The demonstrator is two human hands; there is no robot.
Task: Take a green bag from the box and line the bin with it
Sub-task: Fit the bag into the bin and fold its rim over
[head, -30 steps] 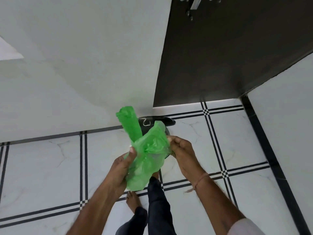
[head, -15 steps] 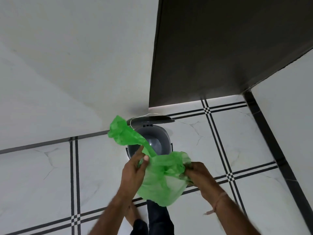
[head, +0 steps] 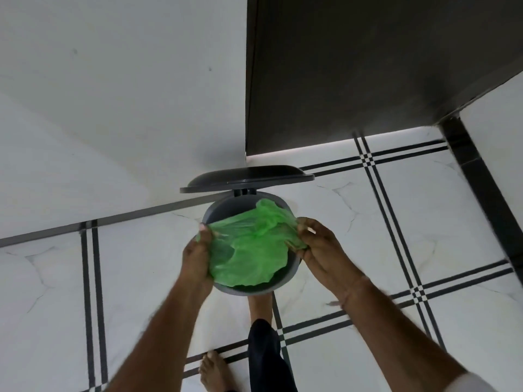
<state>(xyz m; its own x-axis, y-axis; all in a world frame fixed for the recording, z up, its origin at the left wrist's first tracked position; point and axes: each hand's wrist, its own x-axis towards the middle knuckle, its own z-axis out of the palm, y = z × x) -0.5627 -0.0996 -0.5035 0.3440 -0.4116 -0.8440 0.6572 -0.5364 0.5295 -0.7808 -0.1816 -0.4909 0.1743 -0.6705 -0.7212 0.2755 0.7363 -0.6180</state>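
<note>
Head view, looking straight down: the green bag (head: 249, 250) is stretched over the mouth of the bin (head: 256, 292), its body sagging inside. The left hand (head: 198, 250) has its fingers curled, pinching the bag's edge at the left rim. The right hand (head: 319, 244) clamps a bunched fold of it at the right rim. The box is out of sight.

The step looks like fitting the mouth over the rim. To do it well, the person probably needs both edges pulled wide and level, then folded down outside, with that bunched fold on the right spread first. The far edge lies loose in the bin and likely needs hooking over near the hinge.

Room is tight at the back: the lid (head: 246, 176) stands up just behind the rim, close to the wall (head: 113, 108). A foot (head: 260, 306) sits right at the bin's front, perhaps on a pedal. Open floor (head: 353, 222) lies on both sides.
</note>
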